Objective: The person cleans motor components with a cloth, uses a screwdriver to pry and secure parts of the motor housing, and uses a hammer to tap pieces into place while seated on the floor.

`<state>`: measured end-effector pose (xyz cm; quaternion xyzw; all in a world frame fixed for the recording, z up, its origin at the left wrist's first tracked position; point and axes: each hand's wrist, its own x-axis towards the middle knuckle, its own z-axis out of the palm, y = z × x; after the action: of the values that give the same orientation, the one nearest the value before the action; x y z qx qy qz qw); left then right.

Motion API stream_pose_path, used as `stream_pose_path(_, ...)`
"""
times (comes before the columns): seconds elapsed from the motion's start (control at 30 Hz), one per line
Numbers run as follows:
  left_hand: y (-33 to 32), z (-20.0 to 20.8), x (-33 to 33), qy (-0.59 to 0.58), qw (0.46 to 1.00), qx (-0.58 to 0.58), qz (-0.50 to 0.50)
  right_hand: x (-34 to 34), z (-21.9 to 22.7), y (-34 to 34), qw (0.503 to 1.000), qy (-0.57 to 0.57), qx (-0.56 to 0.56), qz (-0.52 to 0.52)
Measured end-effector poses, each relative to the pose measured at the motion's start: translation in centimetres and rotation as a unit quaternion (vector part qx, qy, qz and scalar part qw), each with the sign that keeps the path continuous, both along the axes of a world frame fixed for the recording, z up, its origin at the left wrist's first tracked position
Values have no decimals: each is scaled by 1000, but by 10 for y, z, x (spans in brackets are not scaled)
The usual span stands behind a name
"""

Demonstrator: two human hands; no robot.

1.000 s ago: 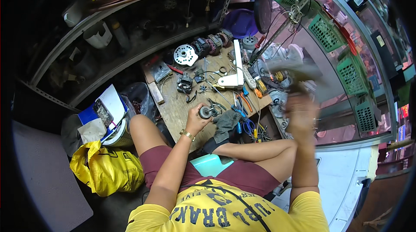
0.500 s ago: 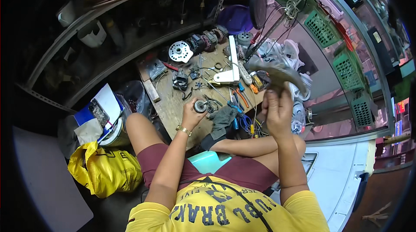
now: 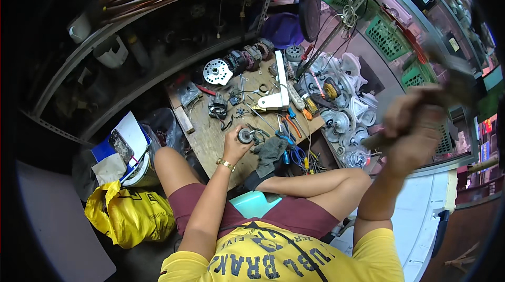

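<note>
My left hand [image 3: 235,147], with a gold watch on its wrist, is closed around a small round metal motor part [image 3: 245,135] on the wooden board. The part's round end faces up, with a lighter centre. Off to the right, my right hand [image 3: 413,129] is raised and wrapped around a hammer [image 3: 456,83]. Motion smears both hand and hammer; the dark head is up and outward, and the handle end sticks out below the fist. A grey rag [image 3: 271,154] lies just right of my left hand, beside dark wires.
The wooden board [image 3: 202,134] carries a white metal bracket [image 3: 279,92], a perforated round motor cover [image 3: 217,72], screwdrivers and pliers. Whitish plastic parts [image 3: 342,121] are heaped to its right. Green baskets [image 3: 388,37] hang at the right. A yellow bag [image 3: 129,216] stands at left.
My right hand has swung up and to the right with the hammer, away from the board. My left hand stays around the motor part in nearly the same place.
</note>
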<state>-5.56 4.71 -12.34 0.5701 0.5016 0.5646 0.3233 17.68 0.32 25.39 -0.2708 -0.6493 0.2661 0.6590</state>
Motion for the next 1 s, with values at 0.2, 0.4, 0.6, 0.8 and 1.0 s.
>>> stream_pose_path(0.2,-3,4,-4,2,999,34,12,-15,-34,-8,993,-8,50,-102)
stream_pose_path(0.4,-15,-9,-8,61,998,-22,9,11,-208,40,884,-346,-303,-80)
stream_pose_path(0.6,-32,-50,6,-13,987,-148,56,66,-393,97,787,-411,-394,-237)
stream_pose_path(0.8,-37,-91,14,-268,903,-319,106,67,-451,138,694,-421,-496,-309)
stream_pose_path(1.0,-32,-117,9,-277,875,-374,132,49,-473,152,717,-426,-453,-314)
